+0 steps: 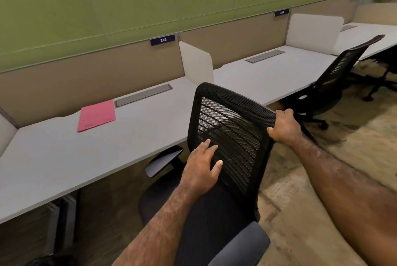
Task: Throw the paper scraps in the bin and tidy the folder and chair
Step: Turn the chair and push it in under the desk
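A black mesh-backed office chair (232,115) stands in front of me at the white desk (64,158), its seat partly under the desk edge. My right hand (284,127) grips the right edge of the chair's backrest near the top. My left hand (203,165) lies flat on the back of the mesh, fingers spread. A pink folder (96,115) lies closed on the desk near the back partition, left of the grey cable flap (142,95). No paper scraps or bin are in view.
A beige partition with a "248" label (162,40) backs the desk, and a white divider (196,62) separates it from the neighbouring desk (268,76). A second black chair (335,81) stands at that desk to the right. Patterned carpet (300,179) lies to my right.
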Motion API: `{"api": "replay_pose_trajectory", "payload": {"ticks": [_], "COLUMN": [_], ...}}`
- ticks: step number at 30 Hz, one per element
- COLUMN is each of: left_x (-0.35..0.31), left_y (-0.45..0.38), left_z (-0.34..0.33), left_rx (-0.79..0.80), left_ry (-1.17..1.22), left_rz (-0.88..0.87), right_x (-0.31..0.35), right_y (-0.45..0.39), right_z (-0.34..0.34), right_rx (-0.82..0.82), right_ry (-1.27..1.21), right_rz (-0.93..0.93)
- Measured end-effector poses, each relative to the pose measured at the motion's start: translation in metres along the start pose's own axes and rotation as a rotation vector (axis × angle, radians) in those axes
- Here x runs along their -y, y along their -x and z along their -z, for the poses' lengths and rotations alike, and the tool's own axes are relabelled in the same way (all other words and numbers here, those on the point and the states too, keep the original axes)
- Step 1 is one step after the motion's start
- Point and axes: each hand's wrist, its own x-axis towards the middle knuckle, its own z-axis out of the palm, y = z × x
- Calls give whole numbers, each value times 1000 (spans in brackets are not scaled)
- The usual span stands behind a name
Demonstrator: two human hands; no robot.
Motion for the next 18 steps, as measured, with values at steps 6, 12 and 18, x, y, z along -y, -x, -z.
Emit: {"api": "replay_pose_trajectory", "payload": {"ticks": [6,12,18], "left_x": [-19,-63,-113], "left_y": [15,39,76], "left_z": [-12,-35,-31], "left_rx": [50,234,323], "left_ry": [82,141,290], "left_rz": [-39,-180,-223], "right_x": [-17,-29,-33], "right_y": [57,130,210], "right_z": [19,42,48], "right_rx": [-108,-185,-224], "right_ry": [70,119,93], "right_rz": [-70,-100,-30]}}
